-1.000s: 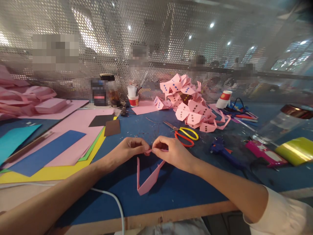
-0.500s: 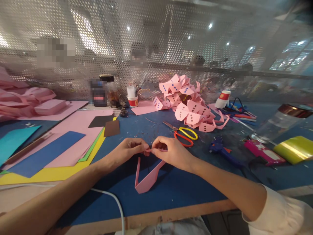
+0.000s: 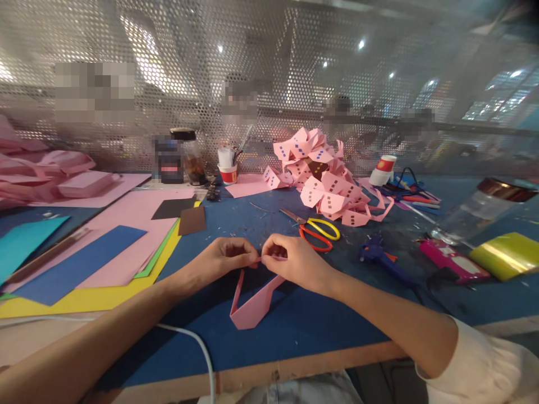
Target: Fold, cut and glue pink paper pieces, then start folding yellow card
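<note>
Here's the strip (image 3: 252, 314), at six o'clock from the paired hands, its folds already made and the shaping apparently well along, though whether its ends are joined I can't tell, and no squares show on it, unlike the pieces in the pile (image 3: 332, 193) up at one o'clock. Left hand (image 3: 233, 255), around eleven o'clock from the strip, presses thumb and finger together on a thin pink bit, and the right hand (image 3: 297, 264), at one o'clock, pinches close beside, fingertips nearly meeting!
</note>
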`<action>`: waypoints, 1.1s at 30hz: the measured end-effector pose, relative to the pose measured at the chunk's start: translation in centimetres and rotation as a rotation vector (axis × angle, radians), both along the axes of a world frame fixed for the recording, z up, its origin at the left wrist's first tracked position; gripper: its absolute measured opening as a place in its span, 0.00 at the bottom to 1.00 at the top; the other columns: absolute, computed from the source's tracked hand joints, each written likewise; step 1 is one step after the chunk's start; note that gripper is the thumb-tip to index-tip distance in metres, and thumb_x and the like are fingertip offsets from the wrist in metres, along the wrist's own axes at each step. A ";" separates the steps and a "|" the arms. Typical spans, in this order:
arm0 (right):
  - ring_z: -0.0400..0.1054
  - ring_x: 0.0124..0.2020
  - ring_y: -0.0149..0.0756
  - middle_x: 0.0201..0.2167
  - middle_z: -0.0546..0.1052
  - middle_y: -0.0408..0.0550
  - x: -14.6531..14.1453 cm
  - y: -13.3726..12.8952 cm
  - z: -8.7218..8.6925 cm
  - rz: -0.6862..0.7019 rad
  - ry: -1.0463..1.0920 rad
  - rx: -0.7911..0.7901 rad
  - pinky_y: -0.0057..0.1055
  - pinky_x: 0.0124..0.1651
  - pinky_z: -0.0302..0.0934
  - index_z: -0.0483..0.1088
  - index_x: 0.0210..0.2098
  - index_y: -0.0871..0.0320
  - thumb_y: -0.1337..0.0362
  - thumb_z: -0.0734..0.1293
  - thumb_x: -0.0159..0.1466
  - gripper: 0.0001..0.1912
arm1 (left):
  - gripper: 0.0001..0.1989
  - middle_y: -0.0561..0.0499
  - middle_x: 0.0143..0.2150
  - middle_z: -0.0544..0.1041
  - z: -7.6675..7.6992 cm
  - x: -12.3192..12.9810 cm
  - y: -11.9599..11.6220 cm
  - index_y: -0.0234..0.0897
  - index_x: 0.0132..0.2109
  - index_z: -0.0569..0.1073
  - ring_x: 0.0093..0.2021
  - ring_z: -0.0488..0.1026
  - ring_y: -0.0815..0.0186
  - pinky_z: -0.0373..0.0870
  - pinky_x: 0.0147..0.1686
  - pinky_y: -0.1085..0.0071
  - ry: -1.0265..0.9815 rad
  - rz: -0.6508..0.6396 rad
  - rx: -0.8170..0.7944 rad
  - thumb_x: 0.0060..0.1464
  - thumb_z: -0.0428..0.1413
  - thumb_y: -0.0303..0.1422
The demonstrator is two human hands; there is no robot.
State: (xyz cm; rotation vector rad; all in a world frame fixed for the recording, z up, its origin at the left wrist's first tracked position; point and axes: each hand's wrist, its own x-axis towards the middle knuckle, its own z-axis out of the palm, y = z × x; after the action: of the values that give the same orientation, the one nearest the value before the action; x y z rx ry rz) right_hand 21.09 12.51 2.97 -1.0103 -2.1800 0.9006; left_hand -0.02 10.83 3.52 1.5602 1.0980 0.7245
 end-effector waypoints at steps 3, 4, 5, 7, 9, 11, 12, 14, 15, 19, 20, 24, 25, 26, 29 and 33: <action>0.63 0.27 0.28 0.25 0.72 0.39 -0.1 0.0 0.0 -0.010 -0.010 -0.004 0.25 0.31 0.54 0.70 0.31 0.56 0.66 0.66 0.61 0.02 | 0.15 0.48 0.34 0.78 -0.2 0.0 0.1 0.35 0.35 0.78 0.37 0.73 0.63 0.68 0.40 0.68 0.003 -0.012 0.012 0.52 0.62 0.45; 0.63 0.27 0.28 0.25 0.72 0.39 -0.1 0.0 0.0 -0.010 -0.010 -0.006 0.25 0.32 0.54 0.70 0.31 0.56 0.66 0.66 0.61 0.02 | 0.15 0.49 0.34 0.78 -0.2 0.0 0.2 0.35 0.35 0.78 0.37 0.73 0.63 0.67 0.40 0.69 0.006 -0.016 0.015 0.52 0.62 0.44; 0.63 0.27 0.28 0.25 0.72 0.39 -0.1 0.0 0.0 -0.010 -0.009 -0.006 0.25 0.32 0.54 0.70 0.31 0.55 0.66 0.66 0.61 0.01 | 0.15 0.49 0.34 0.78 -0.3 0.0 0.2 0.35 0.35 0.78 0.37 0.72 0.64 0.67 0.40 0.69 0.008 -0.019 0.019 0.52 0.62 0.44; 0.63 0.28 0.28 0.25 0.72 0.39 -0.1 0.0 0.0 -0.006 -0.006 -0.005 0.25 0.32 0.55 0.70 0.31 0.55 0.66 0.66 0.61 0.02 | 0.14 0.49 0.34 0.78 -0.3 0.0 0.2 0.36 0.35 0.78 0.37 0.73 0.64 0.67 0.41 0.69 0.015 -0.022 0.022 0.52 0.62 0.44; 0.64 0.28 0.28 0.26 0.73 0.39 0.0 0.0 0.0 0.005 0.003 -0.010 0.25 0.32 0.55 0.70 0.32 0.55 0.66 0.66 0.61 0.01 | 0.15 0.49 0.34 0.79 -0.2 0.0 0.2 0.35 0.35 0.78 0.37 0.73 0.64 0.67 0.41 0.69 0.032 -0.011 0.026 0.53 0.61 0.44; 0.65 0.29 0.28 0.27 0.73 0.39 0.0 0.0 0.0 0.017 0.013 -0.017 0.25 0.33 0.56 0.70 0.33 0.55 0.66 0.66 0.61 0.01 | 0.16 0.48 0.33 0.79 -0.1 0.0 0.1 0.35 0.34 0.78 0.37 0.73 0.63 0.67 0.40 0.68 0.049 0.006 0.029 0.55 0.59 0.45; 0.65 0.29 0.28 0.27 0.74 0.39 0.0 0.0 -0.1 0.022 0.015 -0.021 0.25 0.33 0.56 0.70 0.33 0.55 0.65 0.66 0.61 0.01 | 0.17 0.48 0.33 0.79 -0.1 0.0 0.1 0.34 0.34 0.78 0.37 0.73 0.63 0.67 0.40 0.68 0.052 0.009 0.031 0.56 0.59 0.45; 0.65 0.29 0.28 0.27 0.74 0.39 0.1 0.0 -0.1 0.026 0.010 -0.027 0.26 0.33 0.56 0.70 0.33 0.55 0.65 0.66 0.62 0.01 | 0.16 0.48 0.33 0.79 -0.1 0.0 0.0 0.34 0.34 0.78 0.36 0.73 0.63 0.67 0.39 0.69 0.046 0.001 0.028 0.56 0.59 0.45; 0.65 0.29 0.28 0.27 0.74 0.39 0.1 0.0 0.0 0.026 0.005 -0.028 0.26 0.33 0.56 0.70 0.33 0.55 0.65 0.66 0.61 0.01 | 0.16 0.49 0.33 0.78 -0.2 0.0 0.1 0.34 0.34 0.78 0.36 0.73 0.64 0.67 0.38 0.70 0.040 -0.005 0.022 0.56 0.59 0.44; 0.65 0.29 0.28 0.27 0.74 0.39 0.1 0.0 0.0 0.032 -0.003 -0.031 0.25 0.33 0.56 0.70 0.32 0.55 0.65 0.66 0.61 0.01 | 0.13 0.50 0.32 0.78 -0.4 0.0 0.3 0.34 0.34 0.77 0.35 0.72 0.66 0.65 0.37 0.71 0.006 -0.029 -0.002 0.54 0.61 0.42; 0.65 0.29 0.28 0.27 0.74 0.39 0.0 -0.1 0.1 0.034 -0.004 -0.032 0.25 0.33 0.56 0.70 0.32 0.55 0.65 0.66 0.61 0.01 | 0.13 0.51 0.32 0.77 -0.4 0.0 0.4 0.34 0.34 0.77 0.35 0.71 0.66 0.65 0.37 0.71 -0.003 -0.034 -0.001 0.54 0.61 0.42; 0.65 0.28 0.27 0.26 0.73 0.39 0.0 -0.2 0.2 0.033 0.000 -0.032 0.24 0.33 0.56 0.70 0.32 0.55 0.67 0.66 0.61 0.01 | 0.12 0.51 0.32 0.77 -0.3 -0.1 0.3 0.34 0.34 0.77 0.35 0.71 0.67 0.64 0.38 0.71 -0.007 -0.047 0.018 0.55 0.61 0.41; 0.65 0.28 0.27 0.26 0.73 0.39 0.0 -0.2 0.3 0.032 0.003 -0.030 0.24 0.33 0.56 0.70 0.32 0.55 0.67 0.66 0.60 0.01 | 0.12 0.51 0.32 0.76 -0.3 -0.1 0.3 0.34 0.34 0.77 0.35 0.70 0.67 0.64 0.38 0.71 -0.002 -0.048 0.023 0.55 0.61 0.41; 0.65 0.28 0.27 0.26 0.73 0.38 -0.1 -0.2 0.3 0.031 0.002 -0.028 0.24 0.33 0.56 0.71 0.32 0.55 0.67 0.66 0.60 0.01 | 0.12 0.52 0.32 0.76 -0.3 -0.1 0.2 0.34 0.34 0.77 0.35 0.70 0.67 0.64 0.39 0.71 0.003 -0.051 0.027 0.55 0.61 0.41; 0.65 0.28 0.27 0.26 0.73 0.38 -0.1 -0.2 0.3 0.021 -0.005 -0.015 0.24 0.33 0.56 0.71 0.31 0.55 0.67 0.66 0.60 0.02 | 0.12 0.52 0.32 0.76 -0.2 -0.1 0.2 0.35 0.34 0.77 0.35 0.70 0.67 0.64 0.39 0.71 0.018 -0.060 0.037 0.55 0.61 0.41; 0.65 0.28 0.26 0.26 0.74 0.38 -0.1 -0.2 0.2 0.012 -0.013 -0.004 0.24 0.33 0.56 0.72 0.31 0.55 0.67 0.67 0.60 0.02 | 0.13 0.52 0.32 0.76 -0.4 0.0 0.2 0.35 0.34 0.77 0.35 0.70 0.67 0.64 0.38 0.71 0.036 -0.056 0.038 0.55 0.61 0.41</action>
State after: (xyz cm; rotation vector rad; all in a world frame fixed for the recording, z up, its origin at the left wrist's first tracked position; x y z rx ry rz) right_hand 21.02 12.30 3.14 -1.0089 -2.1980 0.9070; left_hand -0.06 11.08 3.12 1.6350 1.0682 0.6853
